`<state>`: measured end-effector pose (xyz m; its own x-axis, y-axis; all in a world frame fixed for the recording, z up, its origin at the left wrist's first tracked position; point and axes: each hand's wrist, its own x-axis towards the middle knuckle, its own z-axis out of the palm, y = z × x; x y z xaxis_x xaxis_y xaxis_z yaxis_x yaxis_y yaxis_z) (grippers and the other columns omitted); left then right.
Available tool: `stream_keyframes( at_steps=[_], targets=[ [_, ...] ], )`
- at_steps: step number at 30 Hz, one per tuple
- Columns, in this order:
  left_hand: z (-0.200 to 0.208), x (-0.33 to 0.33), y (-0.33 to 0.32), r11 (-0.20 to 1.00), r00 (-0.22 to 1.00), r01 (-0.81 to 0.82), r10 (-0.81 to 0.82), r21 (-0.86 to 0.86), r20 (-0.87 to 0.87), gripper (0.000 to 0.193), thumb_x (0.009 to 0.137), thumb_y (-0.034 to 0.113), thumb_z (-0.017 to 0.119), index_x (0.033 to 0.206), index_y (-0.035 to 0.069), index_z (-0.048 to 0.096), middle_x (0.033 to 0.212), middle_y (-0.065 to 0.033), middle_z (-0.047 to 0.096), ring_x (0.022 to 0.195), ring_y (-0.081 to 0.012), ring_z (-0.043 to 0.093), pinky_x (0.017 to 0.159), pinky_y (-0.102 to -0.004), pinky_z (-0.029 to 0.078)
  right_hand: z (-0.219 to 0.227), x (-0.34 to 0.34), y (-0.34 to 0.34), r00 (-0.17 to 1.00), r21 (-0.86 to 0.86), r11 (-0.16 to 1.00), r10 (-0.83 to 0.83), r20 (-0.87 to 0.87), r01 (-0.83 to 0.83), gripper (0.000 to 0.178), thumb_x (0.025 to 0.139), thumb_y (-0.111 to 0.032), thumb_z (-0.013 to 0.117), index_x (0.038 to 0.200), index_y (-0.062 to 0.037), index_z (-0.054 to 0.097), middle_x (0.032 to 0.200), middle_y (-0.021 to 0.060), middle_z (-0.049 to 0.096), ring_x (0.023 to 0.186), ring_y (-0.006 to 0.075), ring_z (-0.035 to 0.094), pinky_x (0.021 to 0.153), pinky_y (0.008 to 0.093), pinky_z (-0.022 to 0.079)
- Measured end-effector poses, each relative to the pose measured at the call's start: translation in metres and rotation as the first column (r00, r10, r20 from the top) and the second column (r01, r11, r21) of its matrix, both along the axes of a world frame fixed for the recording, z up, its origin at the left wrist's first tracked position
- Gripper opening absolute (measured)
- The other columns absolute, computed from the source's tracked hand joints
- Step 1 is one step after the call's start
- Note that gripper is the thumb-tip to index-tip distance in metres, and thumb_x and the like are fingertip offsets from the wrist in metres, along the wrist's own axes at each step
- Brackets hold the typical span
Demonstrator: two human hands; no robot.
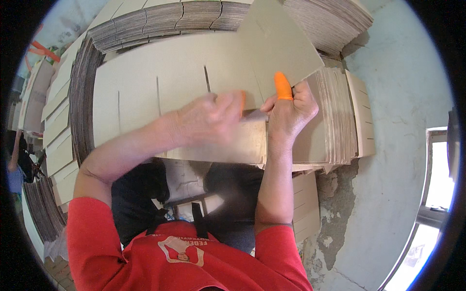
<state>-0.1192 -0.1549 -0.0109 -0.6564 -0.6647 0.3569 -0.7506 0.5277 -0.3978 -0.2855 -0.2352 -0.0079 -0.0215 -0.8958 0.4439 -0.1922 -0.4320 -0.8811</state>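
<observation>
A wide grey-beige cardboard sheet [141, 92] with several dark slots lies across the stack in front of me. At its right end a cardboard panel [279, 46] stands tilted up. My right hand [292, 106] is closed at the panel's lower edge, its thumb in an orange finger cover [283, 86] pointing up against the board. My left hand [208, 116] hovers over the sheet's middle, fingers curled and smeared by motion, with a bit of orange at the tips. Whether it holds anything is hidden.
Tall stacks of cut cardboard [189, 18] line the far side. More slotted cardboard [60, 131] is piled at left, and an upright bundle of sheets [335, 116] stands right of my hand. A pale, peeling wall [403, 87] and a bright window [434, 194] bound the right.
</observation>
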Motion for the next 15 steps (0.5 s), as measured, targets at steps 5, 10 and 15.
stream_keyframes(
  at_steps=[5, 10, 15],
  targets=[
    [0.001, 0.025, -0.024, 0.999, 0.858, 0.004, 0.022, 0.049, -0.514, 0.055, 0.076, 0.031, 0.075, 0.113, -0.006, 0.062, 0.103, -0.017, 0.065, 0.088, -0.0271, 0.06, 0.074, -0.0391, 0.055, -0.006, 0.0, -0.003, 1.0, 0.015, 1.0, 0.001, -0.022, 0.0, 0.017, 0.08, 0.016, 0.055, 0.072, 0.0006, 0.056, 0.054, 0.0046, 0.051, 0.041, 0.0087, 0.051, 0.034, 0.0242, 0.035],
    [0.027, 0.132, -0.135, 0.786, 0.849, -0.514, 0.409, -0.344, -0.333, 0.052, 0.082, 0.022, 0.069, 0.124, -0.004, 0.052, 0.116, -0.0126, 0.059, 0.099, -0.0292, 0.059, 0.082, -0.0376, 0.053, -0.004, 0.003, 0.002, 0.999, 0.003, 1.0, 0.007, -0.05, -0.007, 0.017, 0.069, 0.019, 0.052, 0.073, 0.0029, 0.058, 0.056, 0.0048, 0.053, 0.046, 0.0088, 0.051, 0.039, 0.0263, 0.038],
    [0.005, 0.194, -0.181, 0.93, 0.943, -0.3, 0.256, -0.21, -0.213, 0.021, 0.084, 0.024, 0.063, 0.082, 0.003, 0.062, 0.09, -0.014, 0.061, 0.089, -0.035, 0.057, 0.086, -0.0473, 0.045, -0.001, 0.007, 0.003, 0.997, 0.126, 0.99, 0.064, 0.042, -0.069, 0.022, 0.062, 0.021, 0.051, 0.073, 0.0038, 0.058, 0.057, 0.0045, 0.052, 0.049, 0.0084, 0.052, 0.038, 0.0268, 0.039]
  ],
)
